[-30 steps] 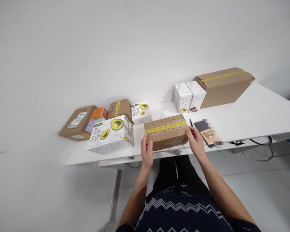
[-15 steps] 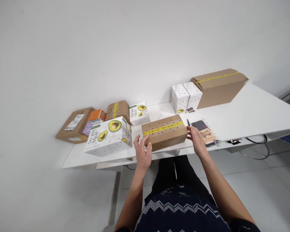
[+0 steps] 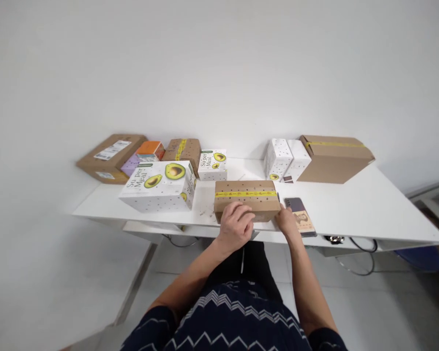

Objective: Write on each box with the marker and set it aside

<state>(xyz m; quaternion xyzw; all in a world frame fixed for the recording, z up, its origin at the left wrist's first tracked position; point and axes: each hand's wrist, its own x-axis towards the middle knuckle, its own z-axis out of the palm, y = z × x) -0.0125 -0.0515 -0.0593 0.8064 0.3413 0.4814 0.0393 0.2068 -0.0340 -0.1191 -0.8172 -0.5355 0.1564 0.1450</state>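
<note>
Two hands on brown box (image 3: 247, 199) | left hand (image 3: 236, 225) curled on near face, right hand (image 3: 286, 220) at corner, grip unclear | looks stiff, light; hold both ends

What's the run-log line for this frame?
left hand: on brown taped box front | right hand: at its right end | phone: beside | table
</note>
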